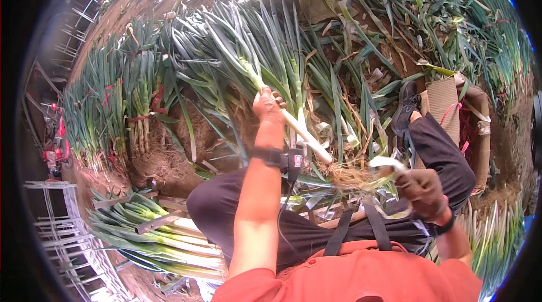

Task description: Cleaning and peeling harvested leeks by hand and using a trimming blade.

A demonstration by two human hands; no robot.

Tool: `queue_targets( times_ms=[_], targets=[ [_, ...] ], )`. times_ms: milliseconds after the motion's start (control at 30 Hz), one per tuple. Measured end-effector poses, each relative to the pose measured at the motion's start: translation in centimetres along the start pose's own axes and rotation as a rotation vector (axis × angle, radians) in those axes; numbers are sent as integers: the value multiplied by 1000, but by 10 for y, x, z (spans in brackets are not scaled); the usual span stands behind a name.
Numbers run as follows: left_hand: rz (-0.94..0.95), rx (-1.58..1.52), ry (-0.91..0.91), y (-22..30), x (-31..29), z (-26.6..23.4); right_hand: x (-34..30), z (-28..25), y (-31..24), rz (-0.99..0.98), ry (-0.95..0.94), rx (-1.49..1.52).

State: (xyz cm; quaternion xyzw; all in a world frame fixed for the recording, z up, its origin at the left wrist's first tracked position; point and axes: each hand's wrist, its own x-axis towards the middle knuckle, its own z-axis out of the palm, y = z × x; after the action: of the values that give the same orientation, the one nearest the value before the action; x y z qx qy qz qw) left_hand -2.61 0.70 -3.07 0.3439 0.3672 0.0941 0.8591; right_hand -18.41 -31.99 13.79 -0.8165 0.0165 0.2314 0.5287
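Observation:
My left hand (268,104) is closed round the pale shaft of a long green onion (307,139). Its green leaves point away from me, and its shaggy roots (350,178) hang over my lap. Close to the roots, my right hand (422,192) looks dark, perhaps gloved, and is smeared a little by motion. Its fingers are curled on a pale peeled leaf strip (388,162), which curves out from them. Beyond my left hand lies a heap of green onions (243,36) with their leaves fanned out.
Tied bundles of green onions (141,93) stand at the left. Trimmed onions (169,240) lie by a metal rack (73,234) at lower left, and more onions (497,234) at lower right. A cardboard box (443,107) stands beside my shoe (405,109). Loose leaves (389,14) litter the ground beyond.

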Motion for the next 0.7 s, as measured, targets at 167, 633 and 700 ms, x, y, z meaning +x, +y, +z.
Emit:
queue_targets(
  times_ms=[167, 633, 700],
  targets=[
    [-32, 98, 35, -26, -17, 35, 25, -10, 2, -109, 55, -684],
    [-96, 51, -104, -50, -41, 32, 88, 82, 16, -817, -151, -315],
    [-91, 45, -122, -49, -39, 27, 70, 79, 20, -670, -151, -312]
  ],
)
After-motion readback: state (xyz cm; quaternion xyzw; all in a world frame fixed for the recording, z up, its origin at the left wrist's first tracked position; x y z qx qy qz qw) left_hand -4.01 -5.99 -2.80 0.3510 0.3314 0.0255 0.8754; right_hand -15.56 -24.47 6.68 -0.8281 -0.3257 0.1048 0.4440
